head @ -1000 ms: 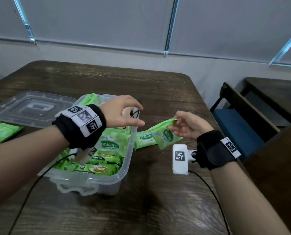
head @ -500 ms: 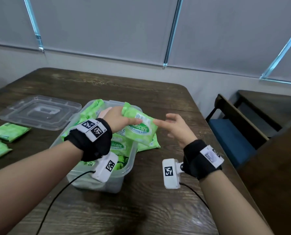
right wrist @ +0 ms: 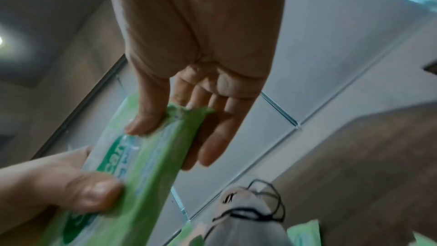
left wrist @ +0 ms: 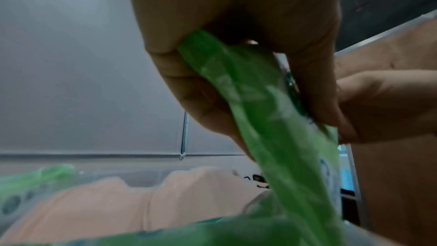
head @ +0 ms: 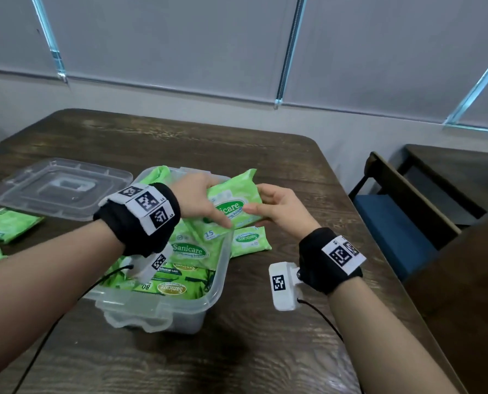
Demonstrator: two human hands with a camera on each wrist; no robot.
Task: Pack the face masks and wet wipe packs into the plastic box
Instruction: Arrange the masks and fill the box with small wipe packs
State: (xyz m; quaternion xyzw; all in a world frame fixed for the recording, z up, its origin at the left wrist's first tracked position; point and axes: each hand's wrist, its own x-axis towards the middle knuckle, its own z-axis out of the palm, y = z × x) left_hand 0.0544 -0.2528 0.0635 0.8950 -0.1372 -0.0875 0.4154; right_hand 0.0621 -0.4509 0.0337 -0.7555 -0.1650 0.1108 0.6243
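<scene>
A green wet wipe pack (head: 234, 200) hangs tilted over the right rim of the clear plastic box (head: 218, 277). My left hand (head: 198, 199) grips its left end, thumb on top, fingers underneath (left wrist: 212, 111). My right hand (head: 275, 207) pinches the right end, with the thumb (right wrist: 146, 119) on the pack (right wrist: 146, 156) and straight fingers below. The box holds several green wipe packs (head: 190, 251) and peach face masks (left wrist: 113, 205), one with black loops (right wrist: 246, 218). Another wipe pack (head: 249, 240) lies on the table against the box's right side.
The box's clear lid (head: 58, 189) lies at the left on the dark wooden table (head: 265, 351). Two more green packs (head: 9, 223) rest near the left edge. A chair with a blue seat (head: 390, 223) stands beyond the table's right edge.
The pack went from my right hand to my left, which carried it over the box. My right hand, open half a second ago, now holds the pack's right end again.
</scene>
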